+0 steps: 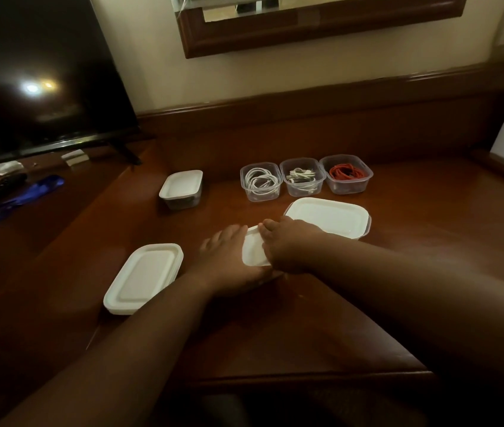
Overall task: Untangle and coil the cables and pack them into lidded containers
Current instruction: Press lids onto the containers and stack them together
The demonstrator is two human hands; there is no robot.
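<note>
Both hands' grip [263, 251] on small lid [252, 249]

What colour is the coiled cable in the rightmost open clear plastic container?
Red coiled cable, seen best in the head view.

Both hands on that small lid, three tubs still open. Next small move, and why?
Probably lift the small lid, held between left hand and right hand, and carry it to an open tub, likely the white-cable tub: its cable lies coiled inside, uncovered.
</note>
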